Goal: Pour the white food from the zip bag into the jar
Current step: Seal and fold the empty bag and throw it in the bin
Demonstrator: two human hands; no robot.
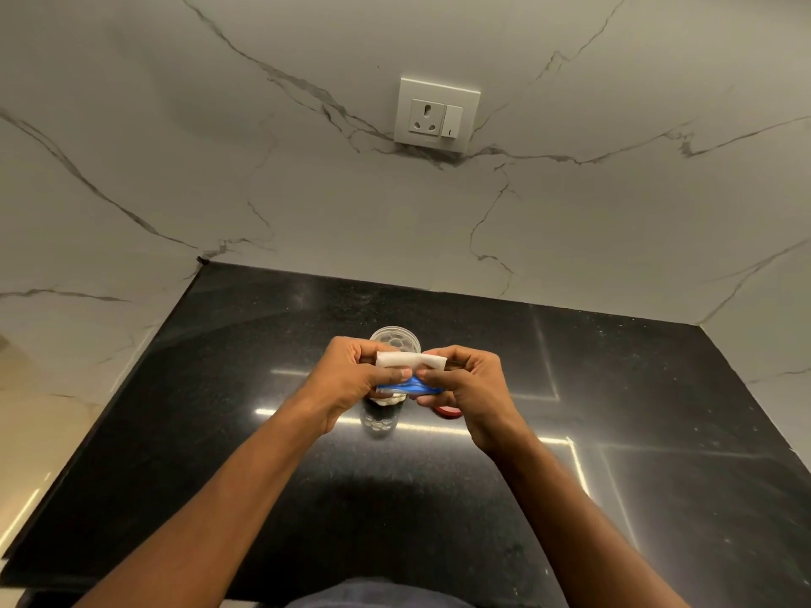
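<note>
A clear jar (396,340) stands open on the black counter (219,388), with white round pieces showing near its bottom. Just above and in front of its mouth I hold a small zip bag (410,361), white on top with a blue strip along the lower edge. My left hand (351,379) grips the bag's left end and my right hand (469,383) grips its right end. The bag lies flat and horizontal between both hands. My hands hide most of the jar's body.
A red lid (447,412) lies on the counter just right of the jar, partly under my right hand. A marble wall with a white socket plate (436,114) rises behind. The counter's left edge drops to a lighter floor.
</note>
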